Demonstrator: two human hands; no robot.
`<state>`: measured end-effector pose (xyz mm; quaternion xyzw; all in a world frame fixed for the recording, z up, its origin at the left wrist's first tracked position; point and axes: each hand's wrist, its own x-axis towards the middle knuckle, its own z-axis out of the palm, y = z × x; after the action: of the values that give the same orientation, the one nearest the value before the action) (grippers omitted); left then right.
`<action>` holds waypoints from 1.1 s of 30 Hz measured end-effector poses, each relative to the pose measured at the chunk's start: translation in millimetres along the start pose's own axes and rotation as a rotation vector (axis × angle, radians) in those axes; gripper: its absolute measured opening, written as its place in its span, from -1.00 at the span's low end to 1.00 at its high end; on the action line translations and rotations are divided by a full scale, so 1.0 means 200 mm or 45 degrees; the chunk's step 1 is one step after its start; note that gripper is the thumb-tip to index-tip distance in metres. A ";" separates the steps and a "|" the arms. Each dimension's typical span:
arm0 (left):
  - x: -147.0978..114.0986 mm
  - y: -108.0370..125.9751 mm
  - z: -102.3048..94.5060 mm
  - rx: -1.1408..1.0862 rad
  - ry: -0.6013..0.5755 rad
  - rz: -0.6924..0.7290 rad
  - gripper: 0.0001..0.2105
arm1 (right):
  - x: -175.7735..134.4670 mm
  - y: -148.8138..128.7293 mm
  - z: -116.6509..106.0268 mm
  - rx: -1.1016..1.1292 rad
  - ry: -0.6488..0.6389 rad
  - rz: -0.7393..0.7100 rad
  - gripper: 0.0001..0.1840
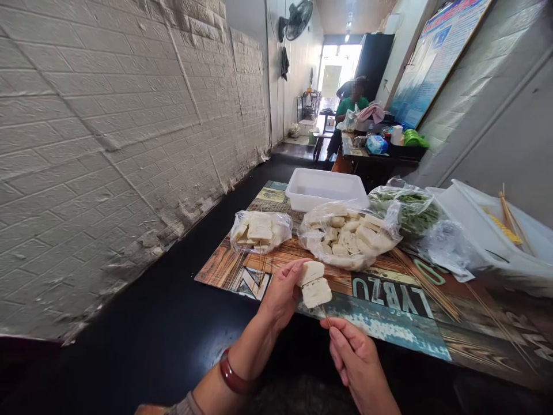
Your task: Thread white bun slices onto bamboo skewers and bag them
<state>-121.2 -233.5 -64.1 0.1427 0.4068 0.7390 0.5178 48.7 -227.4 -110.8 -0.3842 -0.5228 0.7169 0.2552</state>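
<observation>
Right hand (355, 349) pinches the skewer (325, 313), left hand (280, 295) the pale slices (317, 293), probably light, soft, best held flat, by the worktop's (389, 332) near edge.

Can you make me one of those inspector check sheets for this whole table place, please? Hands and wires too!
Surface: wood-patterned table with printed letters.
Job's things: two white slices on a thin stick; two clear bags of white pieces, one at left and a bigger one.
Clutter: loose sticks, white tub, bagged greens, white box with sticks inside.
Hands: left hand holds the upper slice; right hand pinches the stick's lower end.
Cables: nothing seen on the table.
Surroundings: brick-patterned wall, wall fan, a person in green farther back.
</observation>
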 end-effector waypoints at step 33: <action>-0.02 -0.09 0.04 0.111 -0.095 -0.147 -0.60 | 0.04 -0.01 0.03 0.023 0.052 -0.092 -0.56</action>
<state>-103.1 -231.3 -71.9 0.1688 0.4265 0.6837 0.5676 38.8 -224.2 -110.6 -0.3772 -0.5248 0.7038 0.2950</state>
